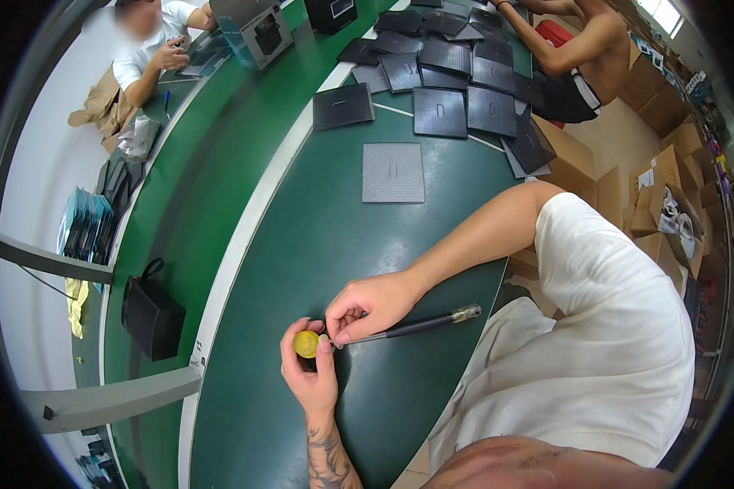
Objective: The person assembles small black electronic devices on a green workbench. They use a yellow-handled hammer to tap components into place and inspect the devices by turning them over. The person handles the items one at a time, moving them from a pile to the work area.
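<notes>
My left hand [316, 383] is closed around a small round yellow roll [305, 344], its flat face turned up. Close beside it my right hand [377, 303] is bent over, thumb and fingers pinched together by the roll's right side. What that pinch holds is too small to make out. From under the right fingertips a long thin tool with a dark shaft [420, 327] and a clear end reaches right across the green table [400, 391]. Whether the right fingers touch the tool is not plain. Farther off lies a grey textured square panel [393, 173] with a slot.
Many black square panels [440, 111] are heaped at the far end. A white rail [240, 228] divides the table from a green belt [171, 244] carrying a black case [151, 316] and a printed box [257, 33]. Two people sit farther off. Cardboard boxes [669, 191] stand at right.
</notes>
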A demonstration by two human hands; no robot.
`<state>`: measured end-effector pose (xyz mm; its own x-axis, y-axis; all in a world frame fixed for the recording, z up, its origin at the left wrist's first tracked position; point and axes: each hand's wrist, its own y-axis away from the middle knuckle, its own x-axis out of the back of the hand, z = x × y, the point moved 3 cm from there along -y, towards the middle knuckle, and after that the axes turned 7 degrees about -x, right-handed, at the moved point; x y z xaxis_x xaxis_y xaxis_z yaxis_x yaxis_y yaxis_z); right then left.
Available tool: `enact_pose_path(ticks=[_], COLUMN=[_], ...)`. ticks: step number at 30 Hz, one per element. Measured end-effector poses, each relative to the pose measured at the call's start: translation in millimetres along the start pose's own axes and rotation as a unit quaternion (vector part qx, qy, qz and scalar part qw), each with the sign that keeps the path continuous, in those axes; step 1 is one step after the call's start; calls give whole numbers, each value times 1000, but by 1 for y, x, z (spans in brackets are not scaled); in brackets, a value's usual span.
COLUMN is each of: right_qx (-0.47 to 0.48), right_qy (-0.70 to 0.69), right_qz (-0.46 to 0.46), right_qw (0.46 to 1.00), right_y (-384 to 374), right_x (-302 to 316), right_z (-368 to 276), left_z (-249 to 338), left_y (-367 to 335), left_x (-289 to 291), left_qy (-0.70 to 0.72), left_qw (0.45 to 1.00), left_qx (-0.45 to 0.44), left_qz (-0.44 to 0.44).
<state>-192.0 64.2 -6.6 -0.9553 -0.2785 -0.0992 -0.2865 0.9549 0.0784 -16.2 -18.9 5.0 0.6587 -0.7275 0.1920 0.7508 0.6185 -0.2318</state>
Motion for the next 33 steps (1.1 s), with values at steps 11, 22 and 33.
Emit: enact_pose_path(ticks=[11,22,33], right_qx=[8,3,13], right_qy=[-1,20,28], right_qz=[21,16,18], right_qw=[1000,1000,999], right_y=[3,4,4], right_x=[0,0,-1], right_z=[-2,-7,-10], left_z=[6,8,13], left_y=[-1,-2,-2], left_x=[-5,-6,-6], left_qy=[10,5,5], left_qw=[1000,1000,1000], left_qx=[19,12,17], left_qz=[14,21,23])
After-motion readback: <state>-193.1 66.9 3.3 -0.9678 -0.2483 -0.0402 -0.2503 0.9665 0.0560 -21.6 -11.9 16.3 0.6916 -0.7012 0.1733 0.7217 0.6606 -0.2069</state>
